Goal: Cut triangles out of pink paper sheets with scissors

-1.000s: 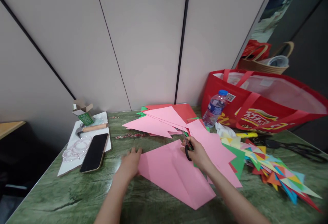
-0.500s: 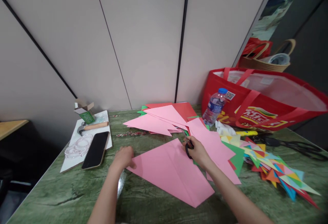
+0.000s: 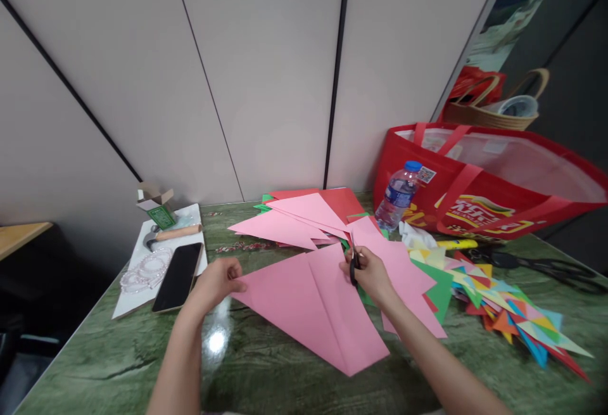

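Observation:
A large pink sheet of paper (image 3: 304, 307) with a crease down it is partly raised off the table in front of me. My left hand (image 3: 221, 280) pinches its left corner between thumb and fingers. Black-handled scissors (image 3: 353, 268) are in my right hand (image 3: 373, 275), their blades pointing up and away, beside the sheet's upper right edge. Whether the blades are apart I cannot tell. Beyond the sheet lie cut pink paper pieces (image 3: 280, 228), and more pink paper (image 3: 396, 269) lies under and right of my right hand.
At left, a white board (image 3: 130, 301) bears a phone (image 3: 178, 275), a wooden-handled hammer (image 3: 178, 232) and a small green box (image 3: 161, 213). A water bottle (image 3: 398, 196) and a red bag (image 3: 479, 180) stand back right. Colourful folded paper (image 3: 510, 307) lies at right.
My left hand has lifted the sheet's left corner and now pinches it. The sheet has shifted slightly left, and the scissors have turned more upright in my right hand.

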Tool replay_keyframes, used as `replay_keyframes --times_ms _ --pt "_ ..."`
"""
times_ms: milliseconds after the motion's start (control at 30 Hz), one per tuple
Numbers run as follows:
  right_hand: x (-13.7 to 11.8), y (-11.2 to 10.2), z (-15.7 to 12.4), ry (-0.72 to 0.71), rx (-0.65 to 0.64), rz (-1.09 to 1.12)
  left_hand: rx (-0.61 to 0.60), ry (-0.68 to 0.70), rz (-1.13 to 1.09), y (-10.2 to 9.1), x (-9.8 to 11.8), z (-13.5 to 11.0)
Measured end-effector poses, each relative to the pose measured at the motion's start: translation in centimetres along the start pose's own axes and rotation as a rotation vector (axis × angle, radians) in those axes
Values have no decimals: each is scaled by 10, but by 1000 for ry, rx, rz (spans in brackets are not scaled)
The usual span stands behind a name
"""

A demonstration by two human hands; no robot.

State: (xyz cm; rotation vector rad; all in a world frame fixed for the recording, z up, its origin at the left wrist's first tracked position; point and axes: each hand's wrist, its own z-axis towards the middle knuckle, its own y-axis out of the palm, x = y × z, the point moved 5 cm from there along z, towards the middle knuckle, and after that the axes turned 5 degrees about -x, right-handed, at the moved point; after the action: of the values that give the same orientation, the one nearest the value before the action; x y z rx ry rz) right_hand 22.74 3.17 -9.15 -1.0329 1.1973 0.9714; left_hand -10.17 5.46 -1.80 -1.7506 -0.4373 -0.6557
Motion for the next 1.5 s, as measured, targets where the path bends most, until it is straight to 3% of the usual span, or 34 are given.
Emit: replay_keyframes --times_ms 133,333,400,500,667,800,900,1200,1400,1500 --pt "-9 5 -5 43 -39 155 90 39 -199 -14 3 -7" --pt "-17 -1 -5 57 49 333 402 83 -817 -38 5 -20" --pt "-16 -3 -4 61 82 382 399 92 -953 -35 9 -19" --pt "-13 -5 -3 80 127 445 300 137 -1082 -16 20 -10" --pt "-7 -11 -1 106 207 539 152 172 -1168 37 46 4" --pt "-4 -16 -2 114 260 598 190 239 -1179 62 63 3" --pt "-5 -17 -3 119 280 632 122 306 -1095 68 67 0" --pt "-12 -18 -6 100 324 672 -170 215 -967 88 64 -1" --pt "-22 -17 -7 44 297 657 -77 220 -949 88 61 1" --pt "-30 -9 -11 23 240 630 38 246 -929 82 58 2"
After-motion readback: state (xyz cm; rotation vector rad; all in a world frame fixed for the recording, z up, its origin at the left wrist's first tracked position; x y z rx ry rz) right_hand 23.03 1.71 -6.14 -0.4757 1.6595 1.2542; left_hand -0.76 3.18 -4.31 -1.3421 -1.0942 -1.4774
